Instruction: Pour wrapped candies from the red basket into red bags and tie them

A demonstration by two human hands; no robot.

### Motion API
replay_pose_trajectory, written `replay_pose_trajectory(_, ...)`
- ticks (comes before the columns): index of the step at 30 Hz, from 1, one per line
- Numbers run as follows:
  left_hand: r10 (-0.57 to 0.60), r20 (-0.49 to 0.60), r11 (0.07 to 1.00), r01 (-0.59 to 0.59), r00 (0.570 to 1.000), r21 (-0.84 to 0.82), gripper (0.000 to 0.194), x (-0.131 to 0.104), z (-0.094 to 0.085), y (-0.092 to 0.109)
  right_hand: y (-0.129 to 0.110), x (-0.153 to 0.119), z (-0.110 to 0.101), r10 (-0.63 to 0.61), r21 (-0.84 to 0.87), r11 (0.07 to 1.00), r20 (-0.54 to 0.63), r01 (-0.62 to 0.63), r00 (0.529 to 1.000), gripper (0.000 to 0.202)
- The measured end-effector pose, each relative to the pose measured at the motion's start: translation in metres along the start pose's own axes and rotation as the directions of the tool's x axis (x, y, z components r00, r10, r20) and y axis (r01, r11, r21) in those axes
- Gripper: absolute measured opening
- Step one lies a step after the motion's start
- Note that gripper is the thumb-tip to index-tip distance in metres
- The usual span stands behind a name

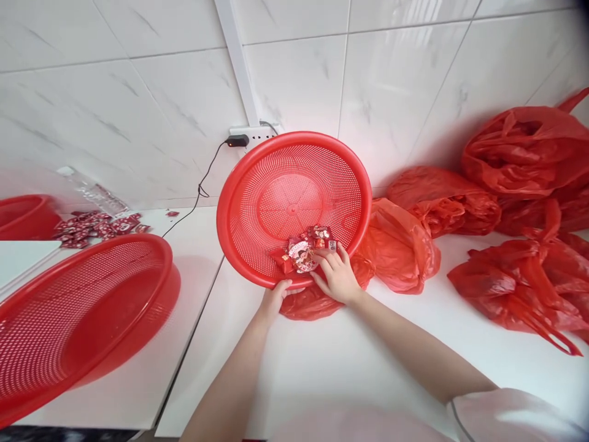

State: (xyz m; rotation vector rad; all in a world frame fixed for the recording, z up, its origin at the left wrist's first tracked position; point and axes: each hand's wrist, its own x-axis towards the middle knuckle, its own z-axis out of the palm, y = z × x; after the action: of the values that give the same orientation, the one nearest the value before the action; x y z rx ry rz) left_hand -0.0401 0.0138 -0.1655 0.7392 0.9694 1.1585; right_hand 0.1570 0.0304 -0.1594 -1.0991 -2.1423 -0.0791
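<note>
A round red mesh basket (293,142) is tilted toward me, its open side facing me. Several small red packets (301,255) lie at its lower rim, one with a printed figure. My left hand (275,298) grips the bottom rim, thumb on the edge and the other fingers partly hidden under it. My right hand (335,273) reaches over the lower right rim with bent fingers on the packets; its fingertips touch a packet. A red plastic bag (310,305) lies beneath the basket, partly covered by it.
Another large red basket (161,245) stands at the left, with a pile of small red packets (87,227) behind it. Filled red bags (519,282) line the right side. A black cable (200,187) runs from a power strip (255,132) at the wall. A seam crosses the white tabletop.
</note>
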Motion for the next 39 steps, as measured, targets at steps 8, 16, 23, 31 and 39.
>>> replay_pose_trajectory(8,-0.015,0.001,0.998,0.015,1.0,-0.066,0.05,-0.001,0.003,0.0,-0.005,0.002,0.003,-0.075,0.061,0.996,0.037,0.073,0.996,0.069)
replay_pose_trajectory(16,0.01,-0.026,0.998,-0.011,1.0,-0.059,0.044,-0.002,0.008,0.007,-0.002,-0.003,0.007,0.048,0.239,0.971,-0.106,-0.021,0.993,0.022)
replay_pose_trajectory(23,0.047,-0.108,0.989,-0.061,0.993,-0.132,0.04,0.001,0.004,0.013,0.001,-0.008,0.003,0.304,0.422,0.893,-0.304,-0.159,0.903,0.017)
replay_pose_trajectory(31,0.124,-0.179,0.978,-0.151,0.976,-0.147,0.032,0.003,-0.011,0.028,0.014,-0.015,-0.006,-0.162,0.212,0.956,-0.199,0.204,0.966,0.029)
replay_pose_trajectory(39,0.135,-0.152,0.981,-0.154,0.979,-0.119,0.043,-0.002,-0.001,0.026,0.014,-0.01,-0.005,-0.234,0.161,0.956,-0.089,0.246,0.968,0.019)
